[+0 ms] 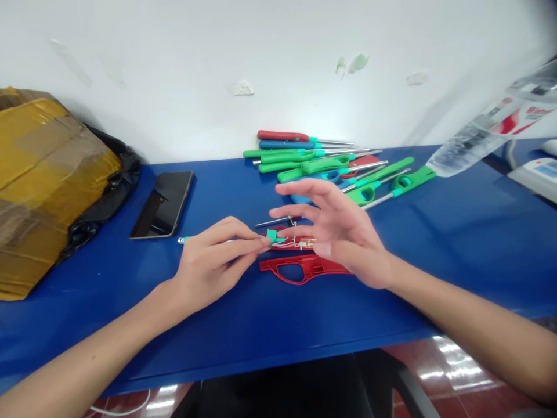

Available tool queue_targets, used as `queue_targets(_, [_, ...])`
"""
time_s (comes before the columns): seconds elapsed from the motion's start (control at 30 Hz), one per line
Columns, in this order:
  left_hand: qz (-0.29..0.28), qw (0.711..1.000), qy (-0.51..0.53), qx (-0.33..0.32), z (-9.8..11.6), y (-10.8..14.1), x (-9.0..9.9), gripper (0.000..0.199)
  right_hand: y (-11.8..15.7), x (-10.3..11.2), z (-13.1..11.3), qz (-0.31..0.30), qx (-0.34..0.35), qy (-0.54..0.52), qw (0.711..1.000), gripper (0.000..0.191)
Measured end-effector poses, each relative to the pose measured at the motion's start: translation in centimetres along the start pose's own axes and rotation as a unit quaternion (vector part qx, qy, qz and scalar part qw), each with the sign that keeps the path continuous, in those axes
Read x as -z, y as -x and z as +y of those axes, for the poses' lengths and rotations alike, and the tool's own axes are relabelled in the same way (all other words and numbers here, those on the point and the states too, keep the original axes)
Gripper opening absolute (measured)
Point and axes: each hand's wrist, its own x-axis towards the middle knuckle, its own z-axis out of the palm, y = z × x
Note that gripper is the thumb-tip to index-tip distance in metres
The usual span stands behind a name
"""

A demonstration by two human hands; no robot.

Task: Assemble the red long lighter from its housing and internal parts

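Observation:
My left hand (pixel 221 258) pinches a small green trigger (pixel 272 236) of a gas lighter between thumb and fingertips. A silvery tube end with a green band (pixel 183 240) sticks out to the left behind this hand. Just right of the pinch lies a red lighter shell half (pixel 287 245) with thin white wires and a brass-coloured part (pixel 307 244) in it. My right hand (pixel 348 232) is over its right end, fingers spread, holding nothing I can see. Nearer me rests the other red shell half (pixel 300 268), hollow side up, partly hidden by my right hand.
A slim metal rod (pixel 272 223) lies behind the shell. Several green, blue and red long-necked lighters (pixel 313 162) are piled by the wall. A phone (pixel 163 204) and a taped package (pixel 52 186) are at left. A plastic bottle (pixel 483 136) is at right on the blue table (pixel 209 348).

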Motion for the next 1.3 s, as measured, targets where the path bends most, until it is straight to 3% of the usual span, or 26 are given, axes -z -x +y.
queue_targets(0.43, [-0.005,0.998,0.049,0.033,0.2,-0.2,0.2,0.019,0.4,-0.5,-0.5,0.0,0.024,0.045,0.999,0.05])
queue_targets(0.67, [-0.037,0.992,0.109,0.051,0.6,-0.5,0.4,0.019,0.6,-0.8,-0.1,-0.016,0.095,0.132,0.987,0.05])
queue_targets(0.8, [-0.022,0.988,0.141,0.063,0.3,-0.4,0.5,0.02,0.4,-0.5,0.2,0.036,0.128,0.201,0.971,0.047])
queue_targets(0.9, [-0.011,0.983,0.169,0.07,0.1,-0.4,0.5,0.023,0.0,-0.2,0.4,0.066,0.14,0.286,0.946,0.03])
queue_targets(1.03, [-0.005,0.981,0.182,0.072,-0.3,-0.3,0.4,0.025,-0.3,0.0,0.7,0.036,0.08,0.313,0.946,0.01])
queue_targets(1.17, [-0.018,0.982,0.177,0.061,-0.4,-0.3,0.4,0.025,-0.3,-0.1,0.8,0.036,-0.013,0.268,0.963,0.009])
queue_targets(1.3, [-0.036,0.985,0.161,0.054,-0.3,-0.4,0.5,0.023,-0.4,0.0,0.8,0.036,-0.054,0.252,0.966,0.012])
